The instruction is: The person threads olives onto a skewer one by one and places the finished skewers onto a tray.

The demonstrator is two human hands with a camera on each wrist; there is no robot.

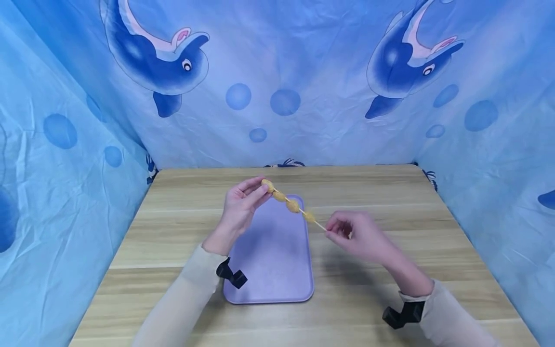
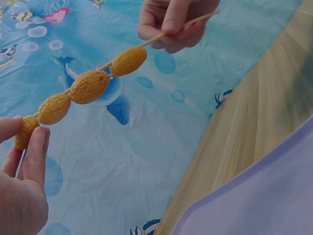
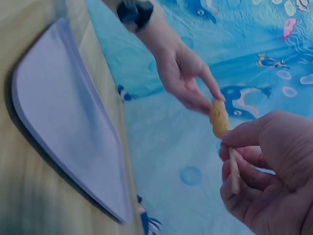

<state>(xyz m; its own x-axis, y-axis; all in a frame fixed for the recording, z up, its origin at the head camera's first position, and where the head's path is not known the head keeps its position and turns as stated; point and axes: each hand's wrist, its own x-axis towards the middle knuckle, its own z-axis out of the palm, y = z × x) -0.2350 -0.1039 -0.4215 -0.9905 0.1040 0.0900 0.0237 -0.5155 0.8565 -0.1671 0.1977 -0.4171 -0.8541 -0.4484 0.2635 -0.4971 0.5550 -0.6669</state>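
A thin wooden skewer carries several yellow-brown, oval, wrinkled food-like balls in a row. My left hand pinches the ball at the skewer's upper left end between thumb and fingers. On the bare lower end, the thumb and fingers of my right hand grip the stick. The skewer slants down from left to right, held in the air above the right part of a purple tray. In the right wrist view the stick's tail lies across the curled right fingers.
The tray lies on a wood-grain table. Blue cloth printed with dolphins and bubbles stands behind the table and along both sides. A black wrist device sits on the left wrist, another on the right.
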